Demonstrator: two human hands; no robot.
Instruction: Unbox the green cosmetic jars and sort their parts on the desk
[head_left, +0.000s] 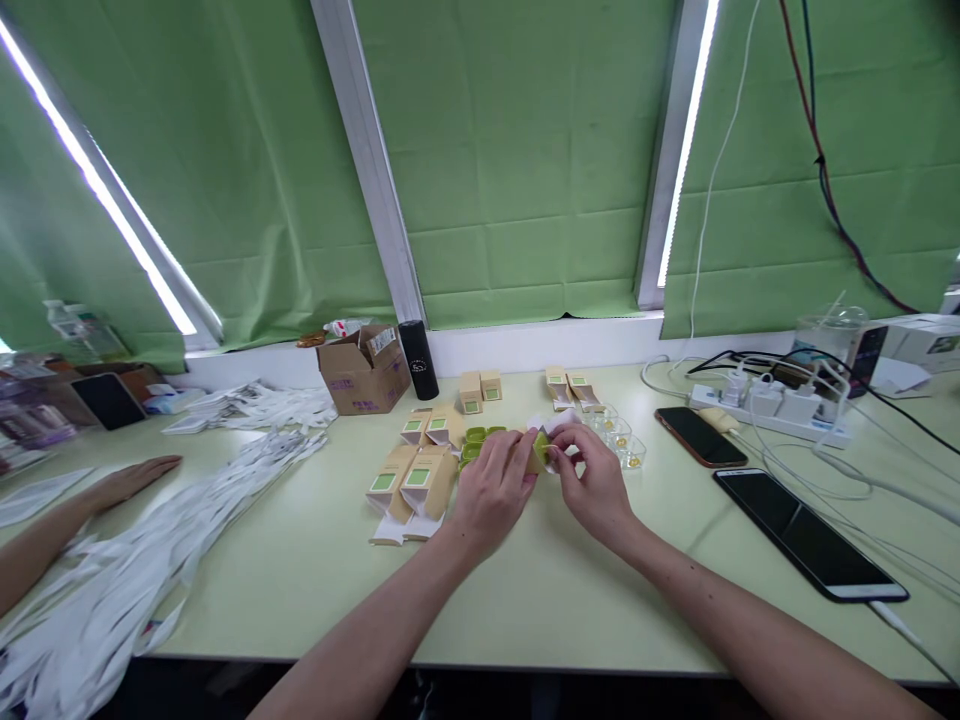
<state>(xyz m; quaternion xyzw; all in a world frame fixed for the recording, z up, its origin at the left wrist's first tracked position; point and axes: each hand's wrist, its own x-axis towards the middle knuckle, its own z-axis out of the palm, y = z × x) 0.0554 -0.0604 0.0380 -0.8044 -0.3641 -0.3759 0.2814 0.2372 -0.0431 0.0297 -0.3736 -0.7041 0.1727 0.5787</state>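
Note:
Close together over the middle of the table, both hands are at one small tan carton [534, 462] with white inner flaps. My left hand [491, 490] is closed around its left side. At the carton's mouth, the fingers of my right hand [596, 485] pinch near a green insert [542, 447]; they partly hide it, and I cannot tell how far inside it sits. More green inserts [474, 440] lie just behind my left hand. Left of it are open tan cartons [429, 478] with green labels. Small clear plastic cups [631, 455] stand beyond my right hand.
More cartons [559, 385] stand farther back. A cardboard box [366, 380] and black bottle [418, 360] are by the wall. On the right lie two phones [806, 530], a power strip [772, 412] and cables. Another person's hand [135, 480] rests beside white straps [180, 530] at left.

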